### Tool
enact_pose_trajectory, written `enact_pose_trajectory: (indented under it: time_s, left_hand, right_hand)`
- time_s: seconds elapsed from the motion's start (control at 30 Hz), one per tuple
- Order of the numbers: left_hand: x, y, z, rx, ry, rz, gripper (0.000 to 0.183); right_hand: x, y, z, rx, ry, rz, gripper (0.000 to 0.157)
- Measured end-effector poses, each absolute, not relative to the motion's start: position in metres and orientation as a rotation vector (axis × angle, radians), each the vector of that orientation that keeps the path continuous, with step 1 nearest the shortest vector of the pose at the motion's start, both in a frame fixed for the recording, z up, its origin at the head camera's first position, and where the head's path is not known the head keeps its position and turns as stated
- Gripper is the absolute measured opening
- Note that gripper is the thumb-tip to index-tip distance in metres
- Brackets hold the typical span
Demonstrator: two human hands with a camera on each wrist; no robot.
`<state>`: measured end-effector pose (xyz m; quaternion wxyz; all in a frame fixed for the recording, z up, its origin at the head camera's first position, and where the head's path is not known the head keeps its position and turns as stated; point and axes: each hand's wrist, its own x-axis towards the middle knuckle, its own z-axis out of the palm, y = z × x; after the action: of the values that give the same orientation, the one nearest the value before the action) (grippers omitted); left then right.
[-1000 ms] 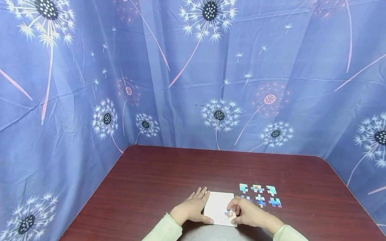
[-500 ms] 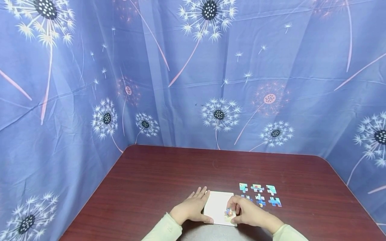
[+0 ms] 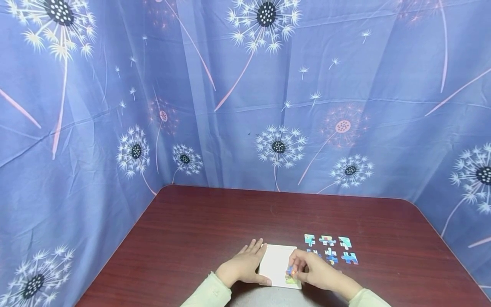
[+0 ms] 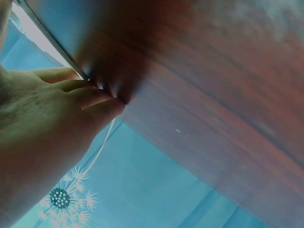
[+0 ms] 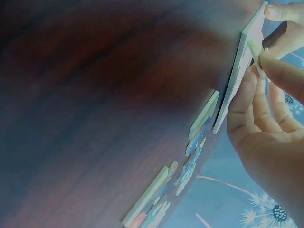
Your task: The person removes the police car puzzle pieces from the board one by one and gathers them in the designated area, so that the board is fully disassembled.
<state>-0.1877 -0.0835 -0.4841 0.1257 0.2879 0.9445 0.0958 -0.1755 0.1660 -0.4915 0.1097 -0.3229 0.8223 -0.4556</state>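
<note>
A white square board [image 3: 273, 261] lies near the table's front edge. My left hand [image 3: 245, 265] rests along its left side, fingers stretched at the far end and thumb on the near corner. In the left wrist view, the fingers of the left hand [image 4: 52, 107] touch the board's edge. Over the board's near right corner, my right hand [image 3: 313, 269] pinches a colourful jigsaw piece [image 3: 290, 280] between thumb and fingers. The right wrist view shows this jigsaw piece [image 5: 257, 64] tilted against the board [image 5: 237, 71], partly covered by the fingertips.
Several loose jigsaw pieces [image 3: 331, 256] lie in two rows on the dark red table [image 3: 215, 221], right of the board and beyond the right hand. A blue dandelion-print curtain [image 3: 238, 140] hangs behind and beside the table.
The right thumb and fingertips have shifted slightly on the jigsaw piece, and more of its yellow-green lower part shows. My left hand and the board have stayed in place.
</note>
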Motion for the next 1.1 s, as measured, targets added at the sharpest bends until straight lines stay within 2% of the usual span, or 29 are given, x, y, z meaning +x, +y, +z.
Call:
enact_pose_trajectory:
  time_s: [0.37,1.1]
  left_hand:
    - [-0.187,-0.084,-0.485,0.842,2.75,0.291,0.102]
    - [-0.189,-0.087,-0.489,0.853,2.724,0.346,0.104]
  right_hand:
    - [-0.175,0.178,-0.492,-1.031,2.25,-1.534,0.013]
    - [-0.177,0.245,-0.492,-0.945,2.293,-1.634,0.015]
